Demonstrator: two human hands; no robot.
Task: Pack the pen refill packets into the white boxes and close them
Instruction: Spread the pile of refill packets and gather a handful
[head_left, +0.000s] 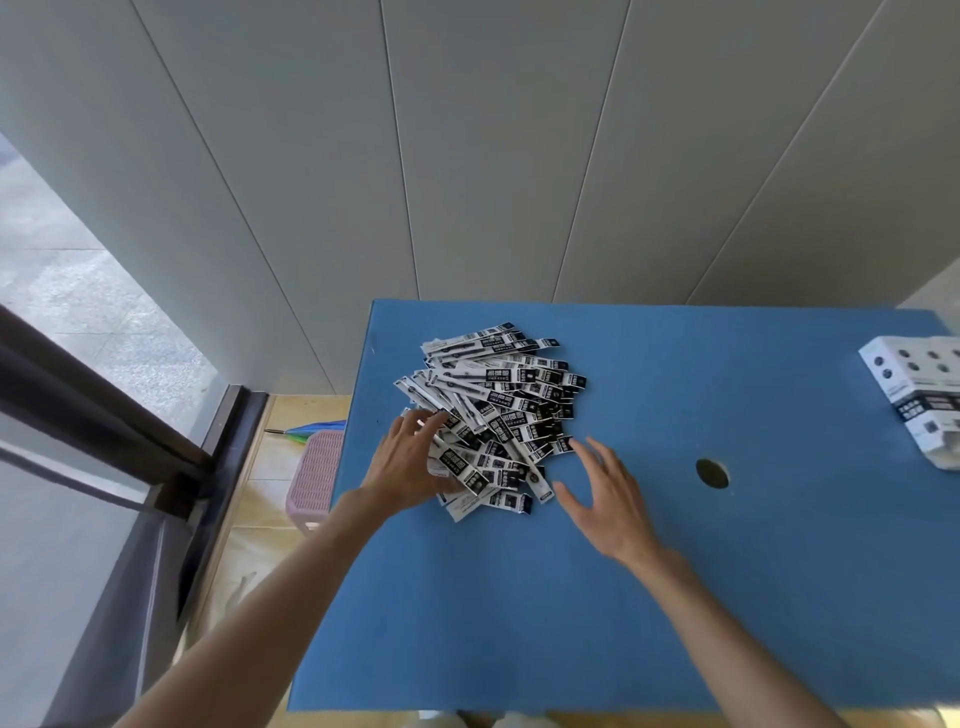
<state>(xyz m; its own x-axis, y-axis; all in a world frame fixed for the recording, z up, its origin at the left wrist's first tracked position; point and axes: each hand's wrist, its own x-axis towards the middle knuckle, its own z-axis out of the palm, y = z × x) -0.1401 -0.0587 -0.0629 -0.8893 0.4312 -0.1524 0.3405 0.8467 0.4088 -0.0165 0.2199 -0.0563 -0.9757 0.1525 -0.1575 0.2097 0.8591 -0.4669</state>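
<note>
A loose heap of black-and-white pen refill packets lies on the blue table, left of its middle. My left hand rests on the heap's near left side, fingers spread over several packets, gripping none that I can see. Just right of the heap's near edge, my right hand hovers with fingers apart and holds nothing. White boxes with black print stand stacked at the table's right edge, partly cut off by the frame; whether they are open is unclear.
A round hole pierces the table right of my right hand. A pink plastic stool and a green-blue umbrella sit on the floor beside the table's left edge. A panelled wall runs behind the table; a dark-framed glass door stands at left.
</note>
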